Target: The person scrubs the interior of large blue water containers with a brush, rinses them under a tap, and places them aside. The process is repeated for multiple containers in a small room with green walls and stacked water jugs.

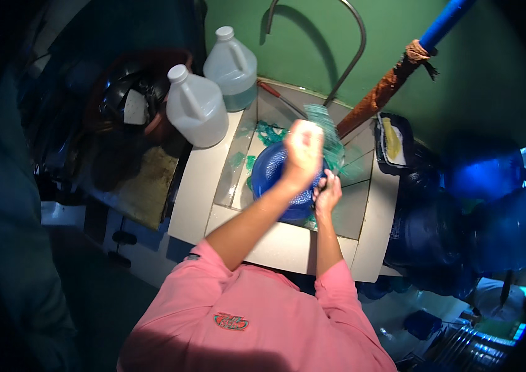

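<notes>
My left hand [304, 152] is raised above a round blue basin [267, 173] and smeared by motion, so its fingers do not show clearly. Beside it a see-through green strip of net or plastic [320, 118] is blurred too; I cannot tell whether the hand grips it. At the basin's right rim my right hand [328, 194] is closed, fingers curled round something dark and small that I cannot make out. The basin sits in a grey tiled sink [357, 214] and its inside is partly hidden by my left arm. More green netting [270, 132] lies behind the basin.
Two white plastic jugs [198, 108] stand on the sink's left ledge. A bent metal pipe [362, 46] and a slanting brown-and-blue pole [377, 93] rise behind. A dark tray with a yellow sponge [392, 139] rests at right, near large blue water bottles [492, 167]. Dark cookware [120, 87] is piled left.
</notes>
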Demonstrator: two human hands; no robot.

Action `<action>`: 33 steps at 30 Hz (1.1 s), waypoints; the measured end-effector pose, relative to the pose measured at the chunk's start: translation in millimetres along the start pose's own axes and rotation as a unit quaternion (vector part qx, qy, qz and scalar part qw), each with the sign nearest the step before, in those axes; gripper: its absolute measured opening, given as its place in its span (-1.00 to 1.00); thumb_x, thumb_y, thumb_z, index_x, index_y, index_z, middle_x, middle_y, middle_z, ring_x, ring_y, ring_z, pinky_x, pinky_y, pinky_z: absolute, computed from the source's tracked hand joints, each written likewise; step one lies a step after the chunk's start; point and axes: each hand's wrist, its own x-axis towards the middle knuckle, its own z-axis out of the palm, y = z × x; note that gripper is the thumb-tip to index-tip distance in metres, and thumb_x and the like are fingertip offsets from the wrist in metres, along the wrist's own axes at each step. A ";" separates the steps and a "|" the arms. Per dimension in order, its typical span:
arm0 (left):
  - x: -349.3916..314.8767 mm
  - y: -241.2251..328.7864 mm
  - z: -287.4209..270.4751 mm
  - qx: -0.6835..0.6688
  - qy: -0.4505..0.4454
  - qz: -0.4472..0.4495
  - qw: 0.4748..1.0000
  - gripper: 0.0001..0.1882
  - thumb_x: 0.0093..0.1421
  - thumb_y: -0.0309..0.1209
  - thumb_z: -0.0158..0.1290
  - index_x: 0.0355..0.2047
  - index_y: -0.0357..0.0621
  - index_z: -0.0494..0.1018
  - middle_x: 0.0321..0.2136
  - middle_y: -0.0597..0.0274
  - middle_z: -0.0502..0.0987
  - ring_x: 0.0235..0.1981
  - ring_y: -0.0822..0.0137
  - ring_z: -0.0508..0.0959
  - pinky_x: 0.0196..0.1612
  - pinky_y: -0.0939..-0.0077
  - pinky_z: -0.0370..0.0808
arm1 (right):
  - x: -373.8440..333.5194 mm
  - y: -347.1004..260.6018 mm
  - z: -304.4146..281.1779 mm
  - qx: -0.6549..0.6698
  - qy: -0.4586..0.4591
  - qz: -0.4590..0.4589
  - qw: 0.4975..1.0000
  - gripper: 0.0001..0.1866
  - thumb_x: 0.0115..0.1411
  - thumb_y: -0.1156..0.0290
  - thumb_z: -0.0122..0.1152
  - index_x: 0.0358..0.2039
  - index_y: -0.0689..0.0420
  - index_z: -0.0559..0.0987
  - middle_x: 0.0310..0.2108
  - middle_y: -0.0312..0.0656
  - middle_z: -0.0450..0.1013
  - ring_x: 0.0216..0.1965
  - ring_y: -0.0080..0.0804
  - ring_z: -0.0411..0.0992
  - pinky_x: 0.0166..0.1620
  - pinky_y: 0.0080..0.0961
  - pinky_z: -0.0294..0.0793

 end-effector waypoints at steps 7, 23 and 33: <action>41.6 -74.2 -111.0 0.084 0.007 -0.190 0.978 -0.32 0.32 -0.42 0.07 0.36 -0.30 0.06 0.14 -0.08 0.45 0.12 0.19 0.49 0.13 0.39 0.45 | 15.1 -77.3 -166.3 -0.594 0.098 -0.195 0.774 -0.59 0.32 0.26 0.09 0.10 0.23 0.50 -0.04 0.09 0.45 -0.04 0.09 0.43 0.03 -0.10 0.40; -39.2 -101.7 -19.6 0.181 -0.115 -0.055 0.975 -0.48 -0.08 -0.38 0.38 -0.13 -0.24 0.43 -0.32 0.06 0.55 -0.26 0.11 0.58 -0.03 0.23 0.48 | 57.5 -76.4 37.8 -0.485 -0.135 -0.402 0.765 -0.65 0.27 0.08 0.18 -0.38 0.14 0.61 -0.43 -0.09 0.41 -0.27 -0.04 0.34 -0.09 -0.21 0.29; -35.7 -79.0 -11.9 0.343 -0.153 0.119 0.919 -0.31 -0.20 -0.13 0.49 -0.12 -0.16 0.42 -0.19 0.05 0.49 -0.10 -0.01 0.48 0.04 0.14 0.35 | 233.5 -154.4 -130.7 -0.616 -0.041 -0.342 0.708 -0.51 0.04 0.49 0.14 0.05 0.19 0.51 0.15 -0.01 0.39 0.23 0.08 0.27 0.29 -0.06 0.20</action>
